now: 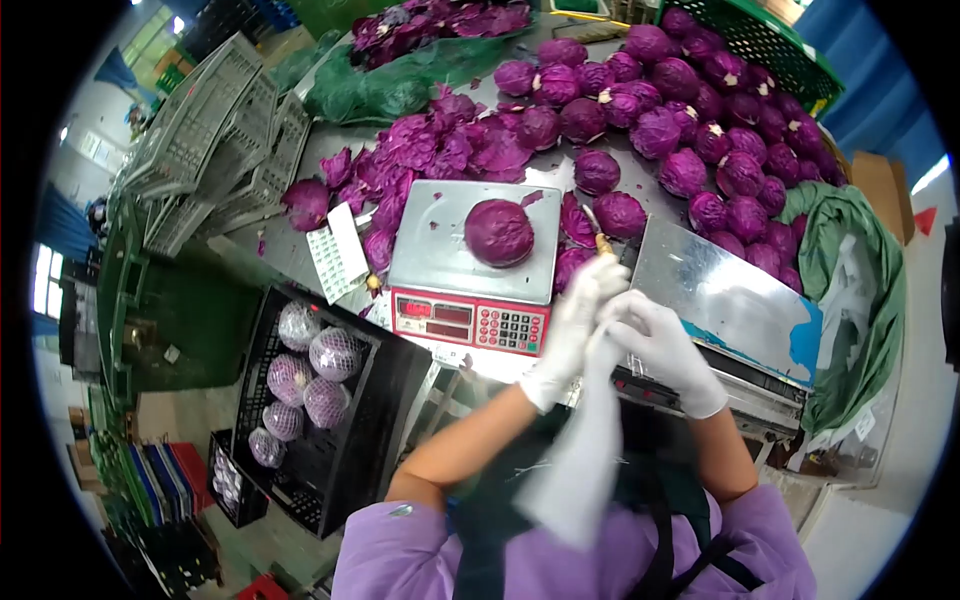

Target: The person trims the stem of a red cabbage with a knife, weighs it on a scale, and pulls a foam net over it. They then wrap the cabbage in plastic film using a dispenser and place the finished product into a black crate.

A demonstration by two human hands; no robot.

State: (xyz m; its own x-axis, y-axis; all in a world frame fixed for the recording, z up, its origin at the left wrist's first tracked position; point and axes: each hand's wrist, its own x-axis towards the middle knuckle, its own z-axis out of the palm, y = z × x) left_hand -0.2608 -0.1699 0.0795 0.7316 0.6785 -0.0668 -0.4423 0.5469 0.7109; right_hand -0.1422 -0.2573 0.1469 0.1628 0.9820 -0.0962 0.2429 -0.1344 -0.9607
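Note:
A long white net sleeve (585, 450), blurred at its lower end, hangs from my hands in front of the apron. My left hand (585, 310) is closed at its upper end, fingers pointing up. Pressed against it, my right hand (655, 340) pinches the sleeve's top. Both wear white gloves. Just beyond the left fingertips is a knife's light handle (603, 244). One trimmed red cabbage (499, 233) sits on the scale's metal plate (425, 262), left of my hands. The scale's red panel (470, 323) faces me.
Piled red cabbages (690, 110) fill the table's back right, with loose purple leaves (430, 150) at back left. A black crate (375, 400) at lower left holds several netted cabbages (326, 402). A metal plate (725, 290) lies right of my hands; grey crates (200, 130) stand far left.

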